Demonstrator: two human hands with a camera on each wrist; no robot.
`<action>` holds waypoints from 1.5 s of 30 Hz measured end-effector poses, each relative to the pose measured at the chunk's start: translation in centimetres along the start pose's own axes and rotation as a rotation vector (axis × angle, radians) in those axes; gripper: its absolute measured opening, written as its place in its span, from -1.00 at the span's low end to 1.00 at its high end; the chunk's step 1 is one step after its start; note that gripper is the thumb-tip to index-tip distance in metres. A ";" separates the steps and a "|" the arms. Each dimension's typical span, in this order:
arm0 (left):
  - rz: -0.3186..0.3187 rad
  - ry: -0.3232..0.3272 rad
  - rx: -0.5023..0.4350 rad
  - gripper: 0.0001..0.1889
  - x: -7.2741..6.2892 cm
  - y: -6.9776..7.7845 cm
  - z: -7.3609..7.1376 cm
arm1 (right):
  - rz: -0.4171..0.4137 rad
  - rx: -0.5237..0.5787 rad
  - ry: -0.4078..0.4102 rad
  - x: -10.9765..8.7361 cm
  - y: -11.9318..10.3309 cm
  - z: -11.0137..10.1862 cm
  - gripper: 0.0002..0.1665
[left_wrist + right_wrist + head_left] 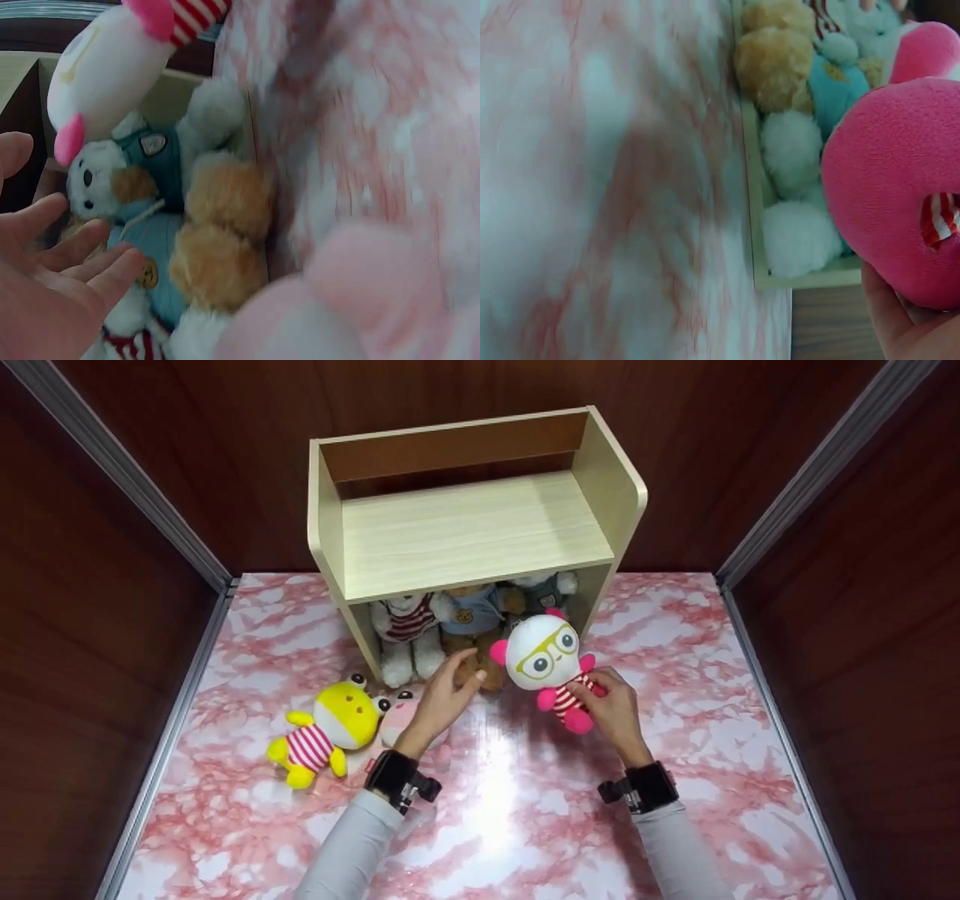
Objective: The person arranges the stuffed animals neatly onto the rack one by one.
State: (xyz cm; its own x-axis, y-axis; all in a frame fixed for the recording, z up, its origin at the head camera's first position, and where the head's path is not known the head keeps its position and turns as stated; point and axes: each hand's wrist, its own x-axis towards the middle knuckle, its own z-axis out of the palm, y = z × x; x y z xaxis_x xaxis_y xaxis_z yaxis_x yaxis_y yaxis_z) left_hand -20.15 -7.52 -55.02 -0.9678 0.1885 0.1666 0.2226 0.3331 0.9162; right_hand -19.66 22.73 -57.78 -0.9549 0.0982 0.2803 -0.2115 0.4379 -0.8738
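My right hand (611, 709) pinches the striped body of a pink-and-white panda plush (544, 652) with yellow glasses, held up before the shelf's lower compartment. In the right wrist view the plush's pink underside (885, 187) fills the right edge. My left hand (445, 697) is held with fingers spread and nothing in them, in front of a brown teddy bear (472, 615) in a blue shirt. Beside that bear sit a white plush (409, 637) in a red striped top and a white plush in a dark green outfit (157, 154), partly hidden by the panda.
The pale wooden shelf (472, 532) stands against the back wall, its bare upper board above the plush toys. At left on the marbled surface (697, 810) lie a yellow frog plush (322, 731) and a pink plush (394, 727), partly behind my left hand. Dark panels enclose both sides.
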 end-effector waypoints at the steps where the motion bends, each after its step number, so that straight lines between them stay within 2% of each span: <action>1: -0.022 -0.010 -0.078 -0.42 0.2 0.2 0.4 | -0.005 0.006 0.009 0.0 -0.1 0.2 -0.79; 4: -0.096 -0.027 -0.295 -0.32 0.6 0.8 1.3 | -0.019 0.025 0.027 -0.2 -0.6 0.8 -0.76; 6: -0.131 -0.025 -0.384 -0.28 0.8 1.2 1.8 | -0.023 0.036 0.036 -0.3 -0.9 1.2 -0.74; 9: -0.161 -0.006 -0.464 -0.26 1.0 1.7 2.4 | -0.023 0.047 0.050 -0.5 -1.3 1.8 -0.72; 14: -0.168 0.048 -0.541 -0.29 1.4 2.1 3.3 | -0.026 0.053 0.071 -0.6 -1.5 2.5 -0.71; 17: -0.159 0.076 -0.553 -0.29 1.6 2.3 3.7 | -0.025 0.066 0.063 -0.8 -1.6 2.9 -0.72; 24: -0.150 0.183 -0.467 -0.29 2.0 2.7 4.1 | -0.035 0.047 0.064 -1.0 -1.7 3.6 -0.67; 29: -0.142 0.231 -0.543 -0.34 2.3 3.0 3.9 | 0.020 0.042 0.036 -1.1 -1.9 3.9 -0.45; 33: -0.112 0.222 -0.568 -0.42 2.6 3.2 3.3 | 0.071 0.164 -0.020 -1.2 -1.9 3.8 -0.20; 37: -0.076 0.188 -0.555 -0.42 2.7 3.4 2.5 | 0.084 0.270 -0.059 -1.3 -2.1 3.7 -0.01; 41: -0.044 0.143 -0.510 -0.40 2.9 3.6 1.9 | 0.079 0.285 -0.094 -1.4 -2.9 3.8 0.00; 45: -0.006 0.111 -0.477 -0.44 3.0 3.9 1.9 | 0.057 0.243 -0.097 -1.6 -5.2 3.8 -0.08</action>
State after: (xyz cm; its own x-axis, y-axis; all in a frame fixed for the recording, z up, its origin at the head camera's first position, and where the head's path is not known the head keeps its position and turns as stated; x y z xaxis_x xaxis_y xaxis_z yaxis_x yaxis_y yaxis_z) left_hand -22.00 -3.94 -51.62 -0.9813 0.0800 0.1752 0.1639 -0.1309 0.9777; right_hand -17.79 16.91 -55.23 -0.9798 0.0251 0.1983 -0.1890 0.2060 -0.9601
